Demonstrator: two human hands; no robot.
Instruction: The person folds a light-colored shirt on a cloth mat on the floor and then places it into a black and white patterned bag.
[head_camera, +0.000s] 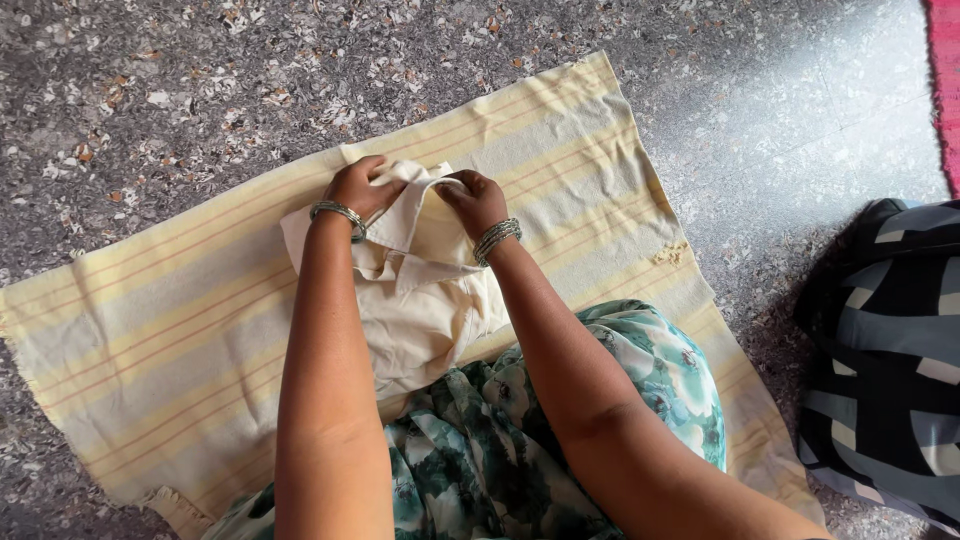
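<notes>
Both arms reach straight forward, nearly parallel, with metal bangles on each wrist. The left hand is closed on the far edge of the cream garment — fingers curled over the fabric. The right hand grips the same edge just beside it, knuckles up. The garment lies on a yellow striped cloth spread on the speckled floor.

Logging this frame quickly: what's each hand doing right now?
Left hand: closed, gripping the cream garment at its far edge.
Right hand: closed, gripping the same garment beside it.
</notes>
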